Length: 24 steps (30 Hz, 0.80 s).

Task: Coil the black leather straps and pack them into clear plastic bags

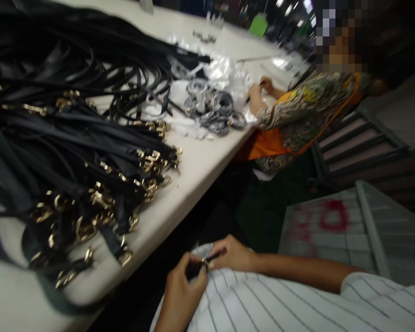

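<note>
Low in the head view, my two hands meet in front of a white striped shirt. My left hand (185, 286) is closed, thumb and fingers pinching a dark end of a narrow black strap (212, 256). On the strap's other side my right hand (233, 253) is closed too, its fingertips pinching the strap. Between the fingertips shows a small gold-coloured metal fitting (204, 262), too small to make out its kind. To the left, on the table, lies a large heap of black straps (72, 138) with gold-coloured buckles and clips (150, 159) at their ends.
The pale table's (200, 170) edge runs diagonally past my hands. Wrapped strap bundles (216, 106) and clear plastic bags (224, 69) lie farther along it. A co-worker in a patterned top (307, 106) handles something there. A grey crate (318, 226) with red marks stands right.
</note>
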### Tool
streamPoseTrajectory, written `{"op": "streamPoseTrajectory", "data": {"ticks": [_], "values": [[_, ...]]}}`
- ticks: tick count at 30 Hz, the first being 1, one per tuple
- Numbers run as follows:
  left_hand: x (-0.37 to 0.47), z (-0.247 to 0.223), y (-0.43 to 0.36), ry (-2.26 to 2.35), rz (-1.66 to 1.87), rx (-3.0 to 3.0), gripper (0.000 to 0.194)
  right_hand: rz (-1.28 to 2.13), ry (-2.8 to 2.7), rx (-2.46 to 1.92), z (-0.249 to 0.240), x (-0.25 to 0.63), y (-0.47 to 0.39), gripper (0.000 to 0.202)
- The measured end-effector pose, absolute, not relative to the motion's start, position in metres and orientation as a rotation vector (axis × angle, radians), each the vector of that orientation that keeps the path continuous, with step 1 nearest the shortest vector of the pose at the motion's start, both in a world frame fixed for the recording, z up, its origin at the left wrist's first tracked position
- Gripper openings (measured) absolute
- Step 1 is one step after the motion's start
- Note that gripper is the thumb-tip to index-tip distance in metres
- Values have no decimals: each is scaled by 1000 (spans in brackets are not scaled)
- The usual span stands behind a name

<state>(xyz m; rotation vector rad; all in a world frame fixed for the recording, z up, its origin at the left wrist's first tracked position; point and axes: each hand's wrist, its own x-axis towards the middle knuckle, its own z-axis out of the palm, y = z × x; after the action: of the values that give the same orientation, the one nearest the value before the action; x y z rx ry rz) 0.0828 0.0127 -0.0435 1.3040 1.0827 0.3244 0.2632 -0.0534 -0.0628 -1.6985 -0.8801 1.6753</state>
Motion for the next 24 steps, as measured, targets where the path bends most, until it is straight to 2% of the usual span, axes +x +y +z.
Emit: {"op": "streamPoseTrajectory", "data": {"ticks": [8, 17, 24], "values": [[74, -39, 1, 1061, 296, 1297, 5, 1814, -837, -1581, -51, 265, -53, 40], [61, -40, -4, 943, 274, 1098, 13, 1920, -900, -1552, -49, 269, -53, 40], [57, -43, -8, 962, 305, 1205, 12, 2008, -929, -1543, -52, 258, -54, 43]]}}
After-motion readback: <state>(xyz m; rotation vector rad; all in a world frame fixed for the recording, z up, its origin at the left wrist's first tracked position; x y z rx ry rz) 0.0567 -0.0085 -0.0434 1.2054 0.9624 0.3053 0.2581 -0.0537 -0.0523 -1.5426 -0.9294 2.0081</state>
